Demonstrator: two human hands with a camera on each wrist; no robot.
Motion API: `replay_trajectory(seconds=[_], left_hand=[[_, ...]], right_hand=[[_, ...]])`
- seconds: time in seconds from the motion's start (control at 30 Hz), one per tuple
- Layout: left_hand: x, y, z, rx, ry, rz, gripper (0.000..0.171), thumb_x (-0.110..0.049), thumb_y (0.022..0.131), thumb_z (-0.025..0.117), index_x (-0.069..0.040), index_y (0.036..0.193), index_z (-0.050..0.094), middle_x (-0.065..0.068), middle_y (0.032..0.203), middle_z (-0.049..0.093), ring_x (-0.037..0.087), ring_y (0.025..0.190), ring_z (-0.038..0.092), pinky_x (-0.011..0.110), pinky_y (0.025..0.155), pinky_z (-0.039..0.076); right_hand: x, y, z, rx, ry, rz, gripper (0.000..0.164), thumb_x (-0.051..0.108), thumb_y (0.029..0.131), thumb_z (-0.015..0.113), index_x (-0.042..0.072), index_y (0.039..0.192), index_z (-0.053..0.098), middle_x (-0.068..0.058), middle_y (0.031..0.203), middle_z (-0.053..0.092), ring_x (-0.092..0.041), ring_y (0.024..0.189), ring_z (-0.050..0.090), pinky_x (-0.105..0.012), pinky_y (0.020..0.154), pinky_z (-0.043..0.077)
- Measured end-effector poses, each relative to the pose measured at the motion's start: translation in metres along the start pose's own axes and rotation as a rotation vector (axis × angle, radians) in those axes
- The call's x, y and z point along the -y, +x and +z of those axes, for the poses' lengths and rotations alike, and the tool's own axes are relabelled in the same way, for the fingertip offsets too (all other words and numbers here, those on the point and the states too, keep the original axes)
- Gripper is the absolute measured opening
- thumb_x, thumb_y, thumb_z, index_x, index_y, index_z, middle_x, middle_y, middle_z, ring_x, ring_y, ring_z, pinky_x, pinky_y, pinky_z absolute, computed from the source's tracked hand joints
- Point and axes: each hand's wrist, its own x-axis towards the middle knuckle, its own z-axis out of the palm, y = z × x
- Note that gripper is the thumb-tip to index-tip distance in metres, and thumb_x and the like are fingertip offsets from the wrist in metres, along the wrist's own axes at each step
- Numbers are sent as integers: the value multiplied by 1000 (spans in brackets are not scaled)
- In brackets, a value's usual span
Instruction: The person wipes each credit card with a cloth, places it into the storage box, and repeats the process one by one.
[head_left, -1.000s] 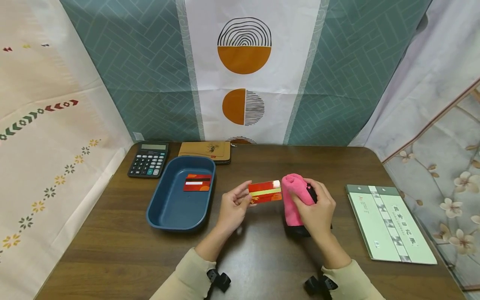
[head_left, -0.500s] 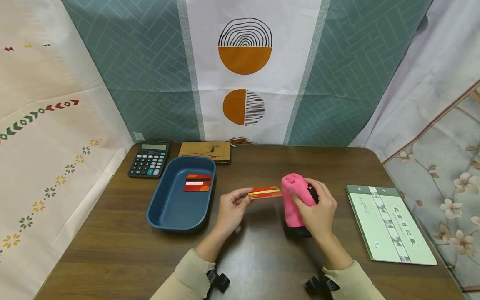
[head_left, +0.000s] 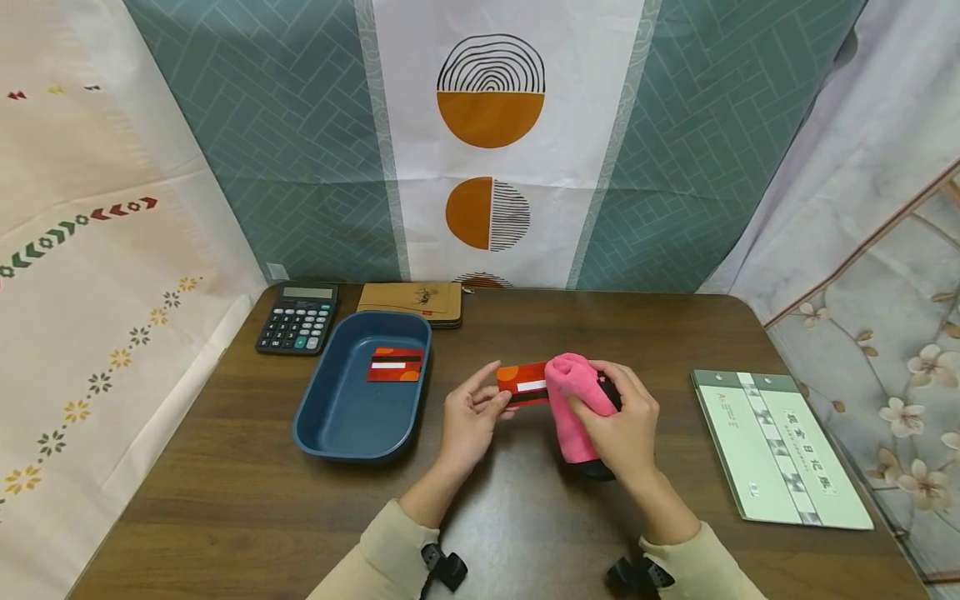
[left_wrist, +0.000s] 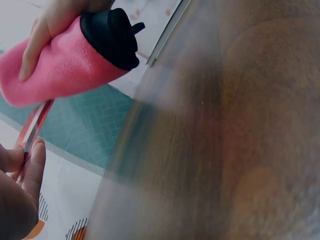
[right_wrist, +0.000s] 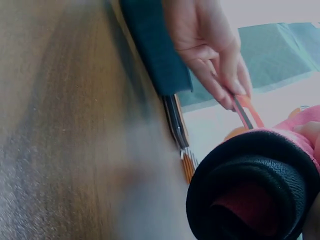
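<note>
My left hand pinches one end of a red and orange bank card between thumb and fingers. The card's dark stripe and white strip face up in the head view, and its far end overlaps the pink roll. That soft, fuzzy pink roll with a black end is gripped by my right hand, thumb on its near side. Seen from the right wrist, the roll's black end shows wound layers with dark red inside. In the left wrist view the card stands edge-on right at the roll.
A blue tray on the left has another red card lying in it. Behind it are a calculator and a tan notebook. A pale green pad lies near the right edge of the wooden table.
The card has turned over from its yellow-striped side to the dark-striped side, tilting nearly edge-on midway. The pink roll and my right hand have shifted slightly left, up to the card.
</note>
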Motion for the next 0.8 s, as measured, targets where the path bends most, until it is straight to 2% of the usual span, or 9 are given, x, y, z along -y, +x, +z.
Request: replay_trajectory(seconds=[0.07, 0.33, 0.47, 0.63, 0.7, 0.8], left_hand=[[-2, -1, 2, 11, 12, 11, 49, 7, 92, 68, -5, 139, 61, 25, 101, 73, 31, 84, 75, 35, 73, 63], [-1, -1, 3, 104, 39, 113, 48, 15, 91, 64, 2, 137, 61, 28, 103, 72, 38, 85, 73, 34, 75, 63], [1, -2, 6, 153, 55, 153, 46, 14, 91, 64, 5, 136, 60, 27, 104, 72, 30, 87, 73, 33, 78, 62], [2, -3, 7, 175, 42, 164, 46, 16, 91, 62, 7, 136, 59, 27, 107, 71, 24, 89, 73, 35, 79, 62], [1, -4, 6, 175, 39, 157, 46, 15, 92, 62, 6, 136, 59, 27, 107, 72, 26, 88, 73, 35, 79, 62], [-1, -4, 4, 168, 43, 147, 46, 15, 91, 63, 7, 136, 59, 28, 104, 72, 36, 86, 73, 33, 78, 62]], right_hand=[[-1, -1, 1, 10, -4, -4, 46, 2, 68, 92, 2, 110, 73, -9, 103, 72, -18, 90, 64, -9, 81, 48], [2, -5, 11, 51, -40, -11, 47, 5, 69, 92, 1, 111, 72, -10, 104, 71, -23, 88, 68, -7, 81, 48], [11, -13, 19, 89, -19, -37, 49, 7, 68, 94, 1, 111, 71, -10, 105, 71, -23, 89, 69, -11, 84, 51], [15, -18, 23, 97, 27, -51, 47, 7, 69, 92, 0, 111, 71, -11, 105, 71, -26, 89, 69, -10, 87, 50], [13, -18, 22, 82, 28, -53, 46, 6, 70, 91, 0, 111, 71, -12, 105, 71, -27, 89, 69, -9, 88, 48], [6, -14, 17, 42, -5, -49, 45, 5, 70, 91, -1, 110, 71, -14, 103, 71, -29, 88, 69, -7, 88, 47]])
